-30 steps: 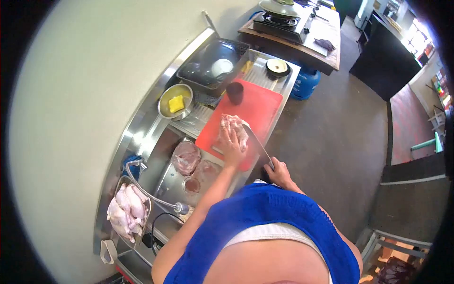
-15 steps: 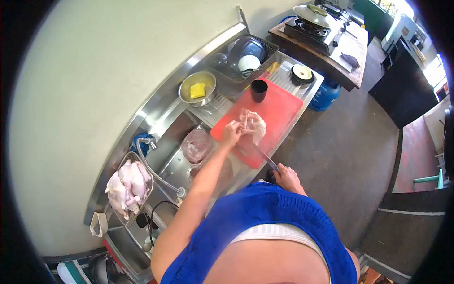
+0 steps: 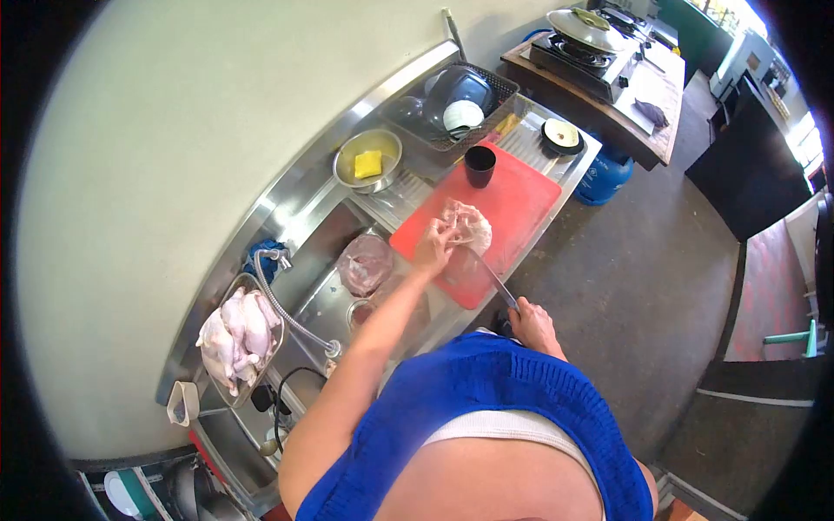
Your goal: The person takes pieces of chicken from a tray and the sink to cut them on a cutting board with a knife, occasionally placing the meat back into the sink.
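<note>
A red cutting board [image 3: 532, 187] lies across the steel counter. On its middle rests a pale piece of raw poultry meat [image 3: 471, 227] with loose skin. My left hand [image 3: 433, 248] has its fingers closed on the near left edge of this piece. With my right hand [image 3: 533, 325], at the counter's front edge, I grip a knife [image 3: 498, 282] by its handle. The blade slants over the board toward the meat, its tip end close to my left fingers. Farther back on the board stands a black cup [image 3: 479, 167].
Left of the board, a sink holds clear plastic bags with pinkish contents [image 3: 365, 264]. Whole plucked chickens [image 3: 236, 337] fill a tray beyond the faucet [image 3: 280, 257]. A metal bowl [image 3: 346, 170] with a yellow sponge and a dish rack [image 3: 502, 85] stand behind. A gas stove [image 3: 577, 62] occupies a side table.
The knife has shifted slightly, its blade now steeper and nearer the meat's lower edge. My left hand still pinches the piece. The whole view has moved a little.
</note>
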`<state>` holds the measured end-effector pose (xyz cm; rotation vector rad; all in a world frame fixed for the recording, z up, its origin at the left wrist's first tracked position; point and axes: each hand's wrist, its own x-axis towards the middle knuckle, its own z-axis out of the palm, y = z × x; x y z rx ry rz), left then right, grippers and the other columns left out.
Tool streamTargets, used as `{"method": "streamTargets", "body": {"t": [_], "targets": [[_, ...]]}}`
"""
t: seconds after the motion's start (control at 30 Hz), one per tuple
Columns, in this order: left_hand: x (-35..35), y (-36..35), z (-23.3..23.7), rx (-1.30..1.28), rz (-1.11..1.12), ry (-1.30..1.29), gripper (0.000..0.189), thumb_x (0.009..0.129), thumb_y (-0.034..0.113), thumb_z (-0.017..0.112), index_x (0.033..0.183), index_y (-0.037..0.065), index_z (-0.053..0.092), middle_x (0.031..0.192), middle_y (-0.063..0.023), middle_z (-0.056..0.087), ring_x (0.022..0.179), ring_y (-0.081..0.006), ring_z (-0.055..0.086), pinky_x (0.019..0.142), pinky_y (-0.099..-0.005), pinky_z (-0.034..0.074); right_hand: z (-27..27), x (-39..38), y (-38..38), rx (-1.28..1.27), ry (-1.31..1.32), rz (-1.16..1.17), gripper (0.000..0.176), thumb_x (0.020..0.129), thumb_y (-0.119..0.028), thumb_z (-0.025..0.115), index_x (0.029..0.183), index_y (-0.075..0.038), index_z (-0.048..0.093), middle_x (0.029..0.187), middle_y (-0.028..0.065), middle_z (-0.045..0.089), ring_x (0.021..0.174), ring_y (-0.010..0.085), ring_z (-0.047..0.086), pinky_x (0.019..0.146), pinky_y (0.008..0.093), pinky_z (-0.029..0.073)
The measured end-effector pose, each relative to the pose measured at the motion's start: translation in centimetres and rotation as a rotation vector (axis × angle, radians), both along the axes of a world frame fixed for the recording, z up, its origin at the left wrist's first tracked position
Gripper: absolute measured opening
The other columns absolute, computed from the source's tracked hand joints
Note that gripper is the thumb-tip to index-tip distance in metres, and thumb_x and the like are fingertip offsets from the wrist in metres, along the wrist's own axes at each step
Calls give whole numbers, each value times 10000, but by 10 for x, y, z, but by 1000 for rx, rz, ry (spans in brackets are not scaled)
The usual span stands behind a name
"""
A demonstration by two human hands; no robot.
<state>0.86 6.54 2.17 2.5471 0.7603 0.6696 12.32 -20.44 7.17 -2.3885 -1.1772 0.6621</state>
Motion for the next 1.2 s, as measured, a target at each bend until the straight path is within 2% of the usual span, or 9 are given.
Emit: {"method": "streamTargets", "body": {"t": [0.37,0.47,0.53,0.57,0.63,0.8,0.83,1.1,1.2], "targets": [[26,35,7,150,-301,305,324,839,44,620,1159,99,613,1201,-143,547,1059,-300,604,805,-414,535,11,16,-3,-1,-95,-3,218,900,-245,563,915,-28,539,878,254,660,857,452,648,750,546,514],[51,38,47,437,-635,-61,224,862,60,577,1069,-7,632,1086,-175,645,914,-306,665,706,-403,562,23,30,-2,19,-117,-28,238,903,-258,585,925,-26,538,874,261,658,857,447,646,749,546,511],[66,39,61,-583,-432,506,182,891,78,581,1033,-14,648,850,-124,689,771,-256,682,699,-391,554,29,37,-3,30,-123,-41,240,905,-257,584,927,-22,542,870,262,657,855,444,646,752,546,509],[71,37,66,-613,-344,611,199,908,141,603,992,-22,680,697,-79,672,767,-215,673,751,-371,539,31,39,-3,73,-109,-60,243,906,-248,568,916,-9,531,860,265,656,850,458,643,741,548,509],[73,42,57,-535,-398,549,221,897,176,627,988,-14,696,753,-97,684,799,-230,674,778,-379,531,32,39,-2,122,-95,-92,246,907,-240,553,905,4,520,851,269,656,846,472,639,731,549,509],[63,51,1,-305,-550,213,225,888,207,678,947,-8,700,793,-99,685,760,-205,657,705,-357,511,13,22,6,302,589,-213,373,919,-277,493,1064,64,532,946,293,649,886,464,642,770,482,497],[61,47,1,-408,-478,184,222,886,210,681,951,-1,707,809,-96,689,754,-203,651,708,-353,508,12,14,14,407,608,-178,218,986,-223,454,963,-9,491,649,28,492,488,125,522,443,306,424],[45,7,11,-302,-180,101,190,858,211,705,920,32,718,768,-97,683,727,-194,643,699,-353,505,-70,8,28,393,555,-181,275,990,-236,437,895,13,502,638,80,536,469,178,569,441,340,457],[40,-12,24,-289,-198,67,175,820,204,715,844,31,704,858,-156,692,818,-301,656,759,-431,508,-76,6,27,406,575,-174,300,988,-247,445,862,19,506,629,95,541,471,188,571,451,354,465]]}}
